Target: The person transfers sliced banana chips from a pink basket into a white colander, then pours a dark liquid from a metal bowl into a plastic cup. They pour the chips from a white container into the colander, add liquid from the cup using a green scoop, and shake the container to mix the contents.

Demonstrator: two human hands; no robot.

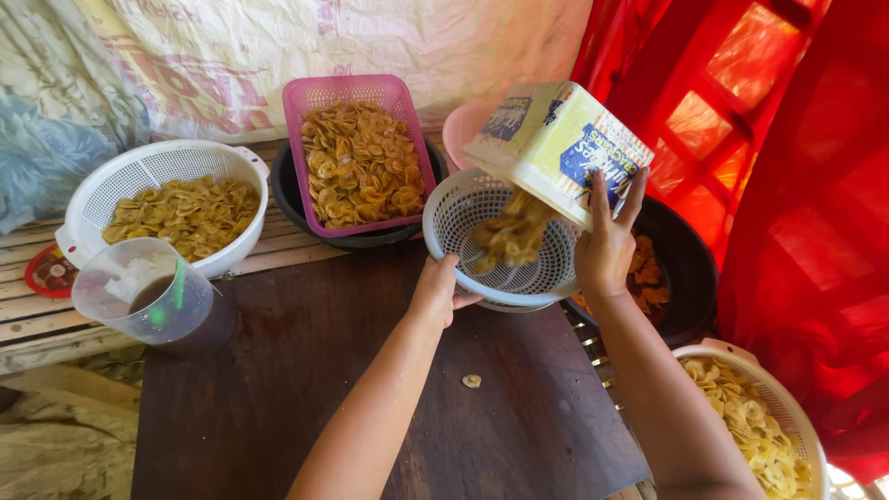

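Head view: a dark brown wooden board (306, 389) is laid over pale bamboo slats (37, 324), with printed sacking (278, 46) hung behind and red cloth (815, 231) at the right. A square white plastic tub with blue print (546, 139) is held tilted by the right hand (607, 250), whose fingers are spread flat against its side, and fried yellow banana chips (514, 231) are tipped from it into a small white plastic colander (463, 222). The colander's near rim is gripped by the left hand (435, 292), the fingers curled closed on it.

The colander is crowded by 5 other vessels: a pink rectangular basket of chips (319, 97) set in a black basin (287, 199), a large white colander of chips (157, 167), a clear plastic jug (153, 296), a black bowl (690, 268) behind the right wrist, and 1 more white colander (787, 407) beside the right forearm. A single chip (471, 381) is seen on the board.
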